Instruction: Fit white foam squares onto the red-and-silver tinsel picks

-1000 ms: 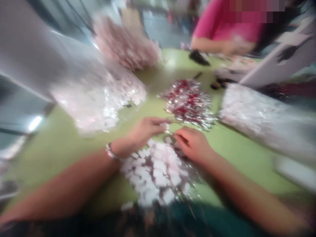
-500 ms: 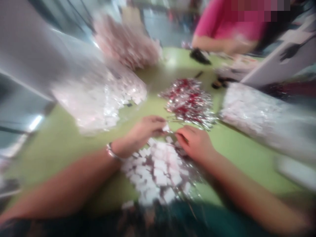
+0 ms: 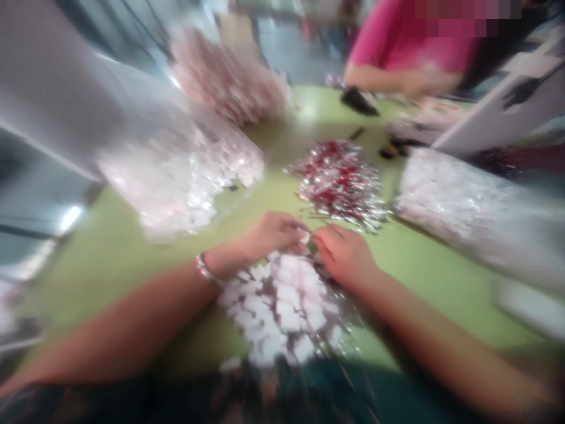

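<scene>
My left hand (image 3: 276,235), with a bracelet at its wrist, pinches a small white piece (image 3: 303,236) between thumb and fingers. Close beside it on the right, my right hand (image 3: 344,250) is closed, its fingertips almost meeting the left ones; what it grips is too small and blurred to name. Below both hands lies a heap of white square pieces (image 3: 289,300), with thin shiny strands along its right side. Just beyond my hands is a pile of silver and red shiny pieces (image 3: 338,179).
A clear bag of white pieces (image 3: 176,176) lies at the left, another bag (image 3: 463,194) at the right. Pinkish packets (image 3: 229,76) stand behind on the green table (image 3: 441,265). A person in a pink top (image 3: 410,47) is across it, near a black object (image 3: 359,101).
My left hand has shifted slightly right, bringing the white piece closer to my right fingertips. My right hand has hardly moved.
</scene>
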`<act>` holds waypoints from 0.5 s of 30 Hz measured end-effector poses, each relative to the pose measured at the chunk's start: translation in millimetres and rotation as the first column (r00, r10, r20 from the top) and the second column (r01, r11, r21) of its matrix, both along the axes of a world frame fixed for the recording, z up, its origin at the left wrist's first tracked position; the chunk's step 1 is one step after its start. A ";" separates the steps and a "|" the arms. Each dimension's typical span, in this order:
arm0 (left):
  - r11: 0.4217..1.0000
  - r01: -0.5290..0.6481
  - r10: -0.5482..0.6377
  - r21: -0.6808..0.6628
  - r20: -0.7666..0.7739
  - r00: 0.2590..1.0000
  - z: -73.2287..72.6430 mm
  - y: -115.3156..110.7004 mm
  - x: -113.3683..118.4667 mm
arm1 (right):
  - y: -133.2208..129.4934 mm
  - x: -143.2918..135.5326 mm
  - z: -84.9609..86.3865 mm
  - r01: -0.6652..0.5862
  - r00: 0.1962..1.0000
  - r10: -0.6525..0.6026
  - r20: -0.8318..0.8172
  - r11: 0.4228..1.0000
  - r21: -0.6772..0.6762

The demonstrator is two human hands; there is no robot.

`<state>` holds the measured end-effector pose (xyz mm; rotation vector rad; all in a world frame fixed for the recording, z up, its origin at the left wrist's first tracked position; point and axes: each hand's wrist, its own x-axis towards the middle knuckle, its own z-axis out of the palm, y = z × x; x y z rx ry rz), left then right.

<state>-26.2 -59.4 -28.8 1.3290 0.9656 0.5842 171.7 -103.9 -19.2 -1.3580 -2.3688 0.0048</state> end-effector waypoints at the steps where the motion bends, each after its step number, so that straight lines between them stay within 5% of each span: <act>1: 1.000 0.004 -0.004 0.009 0.000 1.000 1.5 -0.6 0.6 | 1.0 -0.7 -1.1 -0.002 1.000 0.002 -0.017 1.000 -0.016; 6: 0.945 0.071 -0.007 0.320 -0.198 0.980 17.2 16.4 -10.0 | -0.5 -2.2 2.4 -0.025 0.987 0.016 -0.160 0.998 -0.056; 8: 0.825 -0.006 0.272 0.565 -0.387 0.881 17.5 35.2 -24.1 | -4.7 -1.9 7.6 -0.090 0.969 0.070 -0.235 0.993 -0.076; 9: 0.724 -0.038 0.461 0.688 -0.443 0.769 14.6 45.7 -32.6 | -6.2 -1.3 9.9 -0.153 0.957 0.121 -0.264 0.983 -0.105; 11: 0.630 0.067 0.588 0.774 -0.531 0.610 4.1 64.7 -49.2 | -5.2 1.5 12.0 -0.258 0.929 0.196 -0.315 0.951 -0.170; 13: 0.616 0.171 0.581 0.769 -0.590 0.561 -8.1 76.9 -61.8 | 3.2 6.8 8.5 -0.202 0.935 0.130 -0.331 0.960 -0.196; 15: 0.616 0.215 0.556 0.758 -0.611 0.564 -16.8 81.0 -68.2 | 17.1 13.7 0.1 0.025 0.959 -0.070 -0.275 0.986 -0.165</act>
